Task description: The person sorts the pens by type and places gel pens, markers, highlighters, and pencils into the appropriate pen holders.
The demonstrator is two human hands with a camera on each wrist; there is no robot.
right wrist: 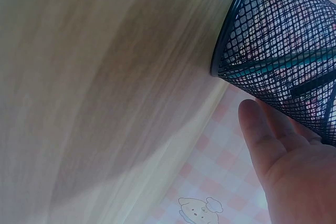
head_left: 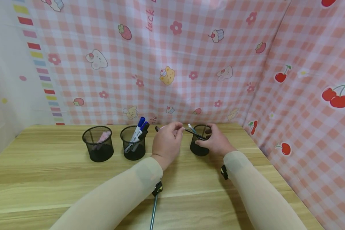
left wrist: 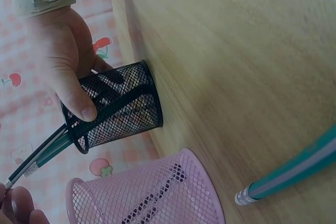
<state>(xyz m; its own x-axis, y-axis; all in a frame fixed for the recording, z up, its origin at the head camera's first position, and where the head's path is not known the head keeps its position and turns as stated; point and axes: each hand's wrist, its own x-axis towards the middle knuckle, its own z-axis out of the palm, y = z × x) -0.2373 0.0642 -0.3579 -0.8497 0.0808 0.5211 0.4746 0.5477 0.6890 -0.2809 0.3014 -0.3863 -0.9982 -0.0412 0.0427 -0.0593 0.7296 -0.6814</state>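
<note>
My left hand (head_left: 167, 142) pinches the upper end of a thin dark pencil (head_left: 195, 133), which slants down into a black mesh pen cup (head_left: 199, 149). Around that cup my right hand (head_left: 217, 140) grips, thumb on the near side and fingers on the far side. Green pencils (left wrist: 52, 149) with pale ends also lean in the cup. In the left wrist view, a pink mesh cup (left wrist: 152, 195) stands beside the black one, with something dark visible through its mesh. My left hand mostly hides this pink cup in the head view.
Left of my hands stand a black mesh cup (head_left: 134, 156) with blue and black markers (head_left: 138, 134) and another black mesh cup (head_left: 101, 155) with pink items (head_left: 104, 136). A green pencil (head_left: 153, 212) lies near the table's front. A checked cloth (head_left: 189, 64) hangs behind the table.
</note>
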